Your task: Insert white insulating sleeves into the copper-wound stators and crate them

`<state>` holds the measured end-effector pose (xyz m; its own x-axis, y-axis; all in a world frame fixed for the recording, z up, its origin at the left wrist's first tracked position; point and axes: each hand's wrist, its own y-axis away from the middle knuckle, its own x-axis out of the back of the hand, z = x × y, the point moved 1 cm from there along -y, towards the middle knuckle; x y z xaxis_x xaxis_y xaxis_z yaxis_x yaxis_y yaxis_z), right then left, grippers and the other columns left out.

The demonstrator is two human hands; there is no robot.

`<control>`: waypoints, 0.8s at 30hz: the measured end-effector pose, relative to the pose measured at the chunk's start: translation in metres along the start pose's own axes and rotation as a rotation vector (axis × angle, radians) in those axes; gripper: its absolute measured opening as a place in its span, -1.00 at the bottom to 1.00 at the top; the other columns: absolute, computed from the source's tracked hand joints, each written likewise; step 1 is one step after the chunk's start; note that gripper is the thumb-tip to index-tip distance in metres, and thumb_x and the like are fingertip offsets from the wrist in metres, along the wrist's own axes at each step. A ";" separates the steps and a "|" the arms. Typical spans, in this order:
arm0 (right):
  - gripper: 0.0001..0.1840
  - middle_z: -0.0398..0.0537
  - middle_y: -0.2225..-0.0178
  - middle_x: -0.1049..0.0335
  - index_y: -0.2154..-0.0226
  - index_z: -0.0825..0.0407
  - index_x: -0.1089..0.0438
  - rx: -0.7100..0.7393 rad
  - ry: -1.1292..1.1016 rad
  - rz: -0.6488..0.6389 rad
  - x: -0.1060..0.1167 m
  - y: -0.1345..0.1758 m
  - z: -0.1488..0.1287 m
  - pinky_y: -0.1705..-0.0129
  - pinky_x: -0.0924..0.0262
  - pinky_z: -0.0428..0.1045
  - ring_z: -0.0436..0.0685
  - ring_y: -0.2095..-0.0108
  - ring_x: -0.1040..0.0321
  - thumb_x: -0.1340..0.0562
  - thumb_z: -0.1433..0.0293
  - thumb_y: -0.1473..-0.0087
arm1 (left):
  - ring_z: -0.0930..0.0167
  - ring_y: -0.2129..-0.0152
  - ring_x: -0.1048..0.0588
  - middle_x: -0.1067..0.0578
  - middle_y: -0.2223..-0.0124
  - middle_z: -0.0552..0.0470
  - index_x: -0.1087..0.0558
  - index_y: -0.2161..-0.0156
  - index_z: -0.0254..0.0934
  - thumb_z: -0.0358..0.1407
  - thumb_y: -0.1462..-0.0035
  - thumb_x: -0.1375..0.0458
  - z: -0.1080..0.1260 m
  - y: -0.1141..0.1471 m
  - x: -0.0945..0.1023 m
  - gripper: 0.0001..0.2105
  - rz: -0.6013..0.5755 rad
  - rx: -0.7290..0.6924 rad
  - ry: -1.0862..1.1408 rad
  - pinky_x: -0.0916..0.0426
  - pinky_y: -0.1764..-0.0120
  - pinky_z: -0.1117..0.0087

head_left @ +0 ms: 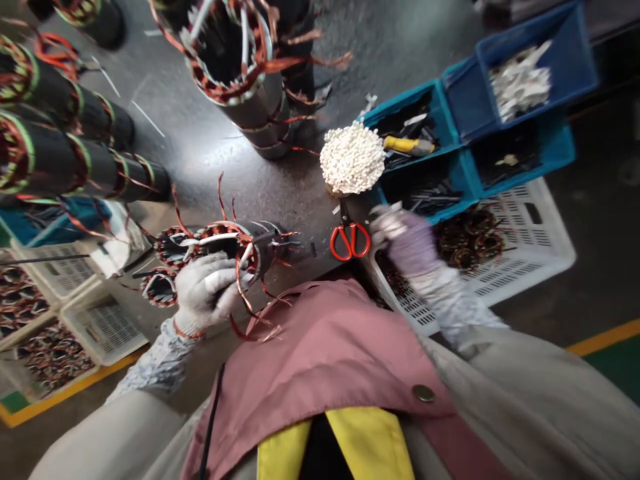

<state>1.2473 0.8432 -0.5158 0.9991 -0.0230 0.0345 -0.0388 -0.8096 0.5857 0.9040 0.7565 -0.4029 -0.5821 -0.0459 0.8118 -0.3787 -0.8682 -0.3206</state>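
Observation:
My left hand [210, 290], in a white glove, has its fingers curled over the near rim of a motor stator [260, 230] lying at the table's front edge. Copper windings, white sleeving and loose twisted wire ends stick out of that stator. Two smaller wound cores [161, 288] are just left of it. My right hand [400, 233], gloved and smeared by motion, is over the edge of a white crate, to the right of red-handled scissors [350, 240]; its fingers cannot be made out. Behind the scissors stands a round bundle of thin white sticks or tubes [353, 159].
Blue bins [453, 113] at the right hold dark strips, white pieces and a yellow-handled tool [403, 145]. Under them sits a white slatted crate [540, 247] with wound coils. A taller stator [255, 113] stands behind; more stators [95, 167] lie left, above crates [107, 320].

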 end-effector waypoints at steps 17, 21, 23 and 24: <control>-0.61 -0.06 0.45 -0.54 0.35 0.13 -0.58 -0.190 -0.170 -0.198 -0.129 0.006 0.069 0.39 -0.49 0.01 0.06 0.49 -0.46 -0.49 0.18 0.19 | 0.41 0.45 -0.62 -0.64 0.37 0.05 -0.51 0.29 -0.19 -0.35 -0.13 -0.21 0.003 -0.002 0.002 -0.96 -0.011 -0.028 -0.023 -0.56 0.20 0.32; -0.64 -0.07 0.41 -0.56 0.35 0.13 -0.57 -0.208 -0.174 -0.206 -0.128 0.007 0.065 0.40 -0.50 -0.02 0.04 0.47 -0.48 -0.50 0.22 0.17 | 0.40 0.45 -0.62 -0.65 0.37 0.05 -0.52 0.30 -0.18 -0.32 -0.14 -0.21 0.004 -0.002 0.003 -0.96 -0.004 -0.006 -0.037 -0.56 0.19 0.32; -0.66 -0.10 0.44 -0.55 0.34 0.11 -0.55 -0.280 -0.227 -0.241 -0.128 0.005 0.062 0.41 -0.50 -0.03 0.03 0.48 -0.48 -0.51 0.24 0.16 | 0.39 0.44 -0.62 -0.65 0.37 0.05 -0.53 0.31 -0.17 -0.30 -0.15 -0.19 0.004 0.000 0.003 -0.93 -0.020 0.009 -0.065 -0.56 0.20 0.31; -0.67 -0.11 0.46 -0.54 0.34 0.11 -0.55 -0.320 -0.254 -0.259 -0.128 0.005 0.061 0.43 -0.49 -0.05 0.02 0.49 -0.47 -0.51 0.26 0.15 | 0.39 0.44 -0.62 -0.65 0.37 0.05 -0.54 0.31 -0.17 -0.29 -0.16 -0.19 0.003 0.001 0.004 -0.92 -0.028 0.016 -0.075 -0.56 0.21 0.30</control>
<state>1.1196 0.8066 -0.5669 0.9468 -0.0196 -0.3211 0.2490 -0.5874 0.7701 0.9040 0.7542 -0.3985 -0.5160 -0.0580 0.8546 -0.3823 -0.8772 -0.2904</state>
